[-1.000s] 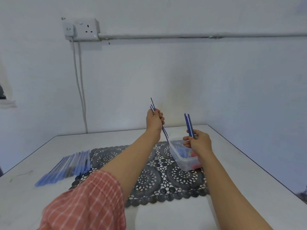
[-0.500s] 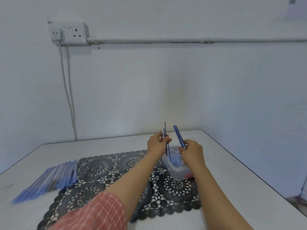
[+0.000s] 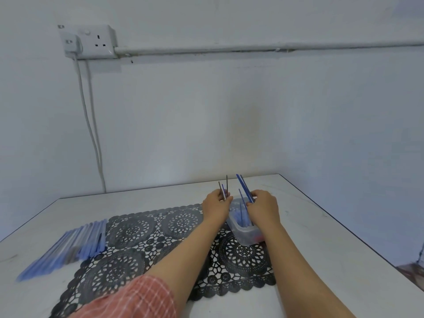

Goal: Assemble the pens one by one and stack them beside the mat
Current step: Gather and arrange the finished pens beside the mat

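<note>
Pen refills [image 3: 244, 187] nearly upright

both hands [image 3: 238, 206] gripping refills [image 3: 244, 188] over container [image 3: 245, 232]

The mat [image 3: 137, 244] at centre is black openwork lace with round medallions. At lower left, the stacked pens [image 3: 68, 246] are pale blue. The sleeve [image 3: 128, 297] is coral red with a white check. The container [image 3: 243, 235] is clear, showing blue and a red spot inside. The grey refills [image 3: 226, 187] and blue refills [image 3: 243, 187] stand over the off-white tabletop [image 3: 321, 249].
</note>
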Action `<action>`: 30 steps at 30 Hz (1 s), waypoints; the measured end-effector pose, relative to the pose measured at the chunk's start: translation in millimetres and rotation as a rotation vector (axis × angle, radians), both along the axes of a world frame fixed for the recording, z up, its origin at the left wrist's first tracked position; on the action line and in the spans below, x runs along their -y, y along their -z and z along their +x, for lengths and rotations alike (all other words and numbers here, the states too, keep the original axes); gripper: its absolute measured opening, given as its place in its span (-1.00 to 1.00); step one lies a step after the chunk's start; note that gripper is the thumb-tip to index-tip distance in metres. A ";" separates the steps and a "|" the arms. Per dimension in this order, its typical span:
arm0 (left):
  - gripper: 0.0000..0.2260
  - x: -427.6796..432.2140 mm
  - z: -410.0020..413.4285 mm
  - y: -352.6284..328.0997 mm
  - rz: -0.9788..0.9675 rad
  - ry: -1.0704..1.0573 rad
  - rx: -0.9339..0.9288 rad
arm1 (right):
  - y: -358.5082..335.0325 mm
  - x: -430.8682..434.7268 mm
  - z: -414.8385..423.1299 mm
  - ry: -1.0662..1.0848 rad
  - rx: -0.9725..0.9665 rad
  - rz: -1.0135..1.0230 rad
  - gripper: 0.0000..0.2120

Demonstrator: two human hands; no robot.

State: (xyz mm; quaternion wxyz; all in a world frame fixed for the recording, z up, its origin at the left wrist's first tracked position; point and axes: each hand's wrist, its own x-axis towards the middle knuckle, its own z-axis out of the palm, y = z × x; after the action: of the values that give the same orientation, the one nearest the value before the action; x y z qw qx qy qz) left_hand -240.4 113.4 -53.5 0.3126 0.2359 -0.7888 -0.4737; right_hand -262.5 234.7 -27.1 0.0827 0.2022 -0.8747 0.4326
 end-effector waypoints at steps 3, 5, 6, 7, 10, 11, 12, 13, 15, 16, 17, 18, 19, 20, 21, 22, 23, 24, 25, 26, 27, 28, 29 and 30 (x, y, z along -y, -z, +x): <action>-0.67 -0.6 1.2 0.5 0.009 0.011 0.044 | -0.4 0.4 -0.2 0.008 0.012 0.001 -0.72; -0.61 -1.0 1.9 -0.6 0.043 0.027 0.078 | -0.7 0.1 -0.9 0.014 0.024 0.007 -0.73; -0.59 -1.1 2.4 -1.0 0.059 0.039 0.094 | -1.0 -0.3 -0.9 0.012 0.026 0.011 -0.73; -0.59 -2.1 3.6 -2.2 0.073 0.046 0.109 | -1.3 -0.7 -0.6 0.008 0.030 0.015 -0.73; -0.60 -4.3 5.3 -4.1 0.119 0.034 0.140 | -2.1 -1.9 0.0 0.003 0.046 0.034 -0.73; -0.62 -4.7 5.6 -4.5 0.132 0.029 0.141 | -2.5 -1.7 0.0 0.005 0.054 0.041 -0.73; -0.65 -5.5 5.9 -4.6 0.147 0.031 0.140 | -2.9 -2.2 0.2 0.007 0.062 0.045 -0.74; -0.67 -7.2 6.3 -5.5 0.165 0.032 0.142 | -3.6 -2.4 0.4 0.005 0.067 0.046 -0.75; -0.67 -10.2 6.8 -6.4 0.199 0.032 0.158 | -5.5 -3.4 1.5 0.006 0.074 0.046 -0.75; -0.69 -11.5 6.2 -5.2 0.210 0.031 0.166 | -6.6 -4.1 2.1 0.007 0.078 0.043 -0.75; -0.77 -14.4 6.7 -4.1 0.222 0.033 0.172 | -7.4 -4.8 3.1 0.008 0.080 0.040 -0.74; -0.88 -17.3 7.0 -2.5 0.239 0.025 0.174 | -8.3 -4.8 3.4 0.008 0.085 0.036 -0.73; -0.92 -21.4 8.8 -1.0 0.261 0.016 0.173 | -8.6 -5.0 4.0 0.005 0.091 0.033 -0.72; -0.92 -24.7 10.3 1.0 0.270 0.012 0.171 | -8.4 -4.8 4.2 -0.004 0.096 0.031 -0.71; -0.92 -27.8 12.1 2.5 0.259 0.016 0.179 | -8.0 -4.4 4.0 -0.019 0.098 0.031 -0.71; -0.92 -30.2 14.1 3.1 0.243 0.015 0.183 | -7.4 -4.0 4.5 -0.037 0.102 0.029 -0.70; -0.91 -31.3 15.9 2.5 0.232 0.015 0.187 | -7.3 -4.0 5.6 -0.052 0.107 0.022 -0.70; -0.91 -31.9 18.3 1.2 0.231 0.015 0.184 | -7.4 -4.0 7.4 -0.060 0.115 0.010 -0.69; -0.91 -30.9 19.4 -1.6 0.236 0.016 0.192 | -8.0 -3.8 9.1 -0.063 0.119 -0.002 -0.68; -0.89 -29.2 19.8 -3.4 0.234 0.018 0.210 | -8.0 -3.3 10.8 -0.068 0.122 -0.012 -0.67; -0.82 -26.9 19.8 -5.9 0.231 0.014 0.232 | -7.9 -2.6 12.5 -0.075 0.122 -0.021 -0.67; -0.75 -25.2 20.2 -8.1 0.218 0.013 0.257 | -7.4 -1.3 13.8 -0.083 0.125 -0.027 -0.66; -0.74 -24.2 21.8 -11.0 0.201 0.028 0.274 | -7.1 -0.1 15.8 -0.092 0.126 -0.028 -0.66; -0.77 -22.9 24.0 -13.2 0.189 0.041 0.279 | -6.5 1.8 17.3 -0.100 0.133 -0.032 -0.64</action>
State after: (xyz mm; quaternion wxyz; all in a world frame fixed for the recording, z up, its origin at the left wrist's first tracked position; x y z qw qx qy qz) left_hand -216.4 136.2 -40.3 0.1671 0.3116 -0.7812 -0.5146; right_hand -245.2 232.9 -20.6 0.0058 0.2149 -0.8601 0.4627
